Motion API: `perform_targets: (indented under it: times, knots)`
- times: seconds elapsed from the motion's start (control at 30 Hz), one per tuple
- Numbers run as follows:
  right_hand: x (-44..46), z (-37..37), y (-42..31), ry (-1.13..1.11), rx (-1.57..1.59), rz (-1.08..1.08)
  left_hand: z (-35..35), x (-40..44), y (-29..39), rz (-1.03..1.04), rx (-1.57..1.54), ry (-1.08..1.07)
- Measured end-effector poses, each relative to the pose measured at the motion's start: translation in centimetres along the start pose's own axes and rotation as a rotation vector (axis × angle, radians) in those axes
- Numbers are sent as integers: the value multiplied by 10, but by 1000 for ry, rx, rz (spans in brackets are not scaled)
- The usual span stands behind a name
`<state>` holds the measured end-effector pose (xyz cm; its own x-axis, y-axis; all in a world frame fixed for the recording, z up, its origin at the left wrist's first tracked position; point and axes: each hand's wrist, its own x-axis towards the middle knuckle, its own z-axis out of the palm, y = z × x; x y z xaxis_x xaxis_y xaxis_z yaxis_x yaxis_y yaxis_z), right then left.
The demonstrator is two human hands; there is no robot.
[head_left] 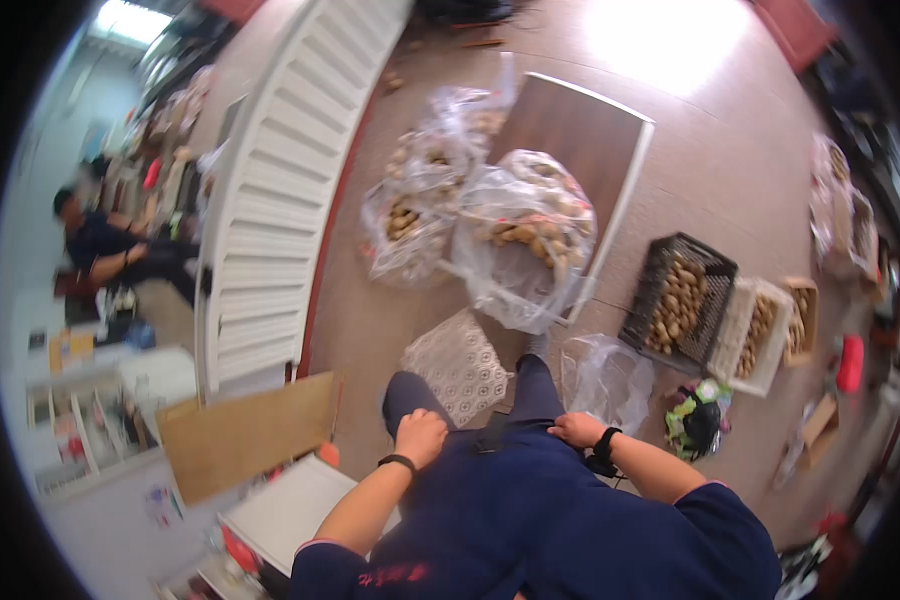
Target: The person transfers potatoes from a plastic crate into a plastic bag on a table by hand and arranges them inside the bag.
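Resting at the thighs (538, 390), left hand (421, 436) and right hand (574, 430) curl loosely.

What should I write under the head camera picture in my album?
Left hand and right hand near the thighs, with plastic bags and a black crate of small brown pieces ahead.

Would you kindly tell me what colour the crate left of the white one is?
The crate is black, best seen in the head view.
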<state>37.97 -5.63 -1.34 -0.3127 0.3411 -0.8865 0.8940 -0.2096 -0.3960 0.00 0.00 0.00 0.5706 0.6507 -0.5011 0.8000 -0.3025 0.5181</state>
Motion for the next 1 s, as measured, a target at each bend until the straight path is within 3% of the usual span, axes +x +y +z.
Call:
perform_targets:
  times: [0.07, 0.1, 0.17, 0.2, 0.27, 0.3, 0.37, 0.4, 0.63, 0.7, 0.77, 0.83, 0.87, 1.0]
  knots:
    - [11, 17, -33, 31, 126, -197, -23, -4, -41, 20, -29, -55]
    - [95, -13, -73, 119, 227, -406, -110, 2, -72, -131, 179, -95]
    - [72, -34, -92, -269, 689, -461, -124, 9, -94, -152, -20, -87]
    - [58, -47, -101, -325, 790, -396, -134, 19, -100, -109, -2, -109]
    - [69, -23, -96, -396, 961, -388, -163, 15, -94, -292, -418, -389]
    - [76, -16, -98, -480, 1094, -393, -174, 17, -94, -274, -395, -412]
    - [73, -21, -120, -406, 1134, -398, -195, 27, -96, -385, -644, -538]
    - [71, -23, -129, -365, 1141, -393, -208, 36, -93, -408, -605, -575]
    - [113, -20, -197, -197, 1252, -299, -217, 103, -203, -272, -620, -865]
    - [126, -26, -216, -260, 1231, -265, -212, 123, -234, -205, -609, -910]
    - [134, -27, -230, -313, 1201, -114, -203, 139, -244, -285, -464, -1162]
    - [150, -22, -232, -371, 1217, -101, -206, 146, -232, -310, -451, -1241]
    - [160, -23, -228, -312, 1392, -151, -202, 157, -225, -307, -426, -1287]
    - [230, -31, -203, -133, 1776, -116, -147, 200, -231, -303, -448, -1100]
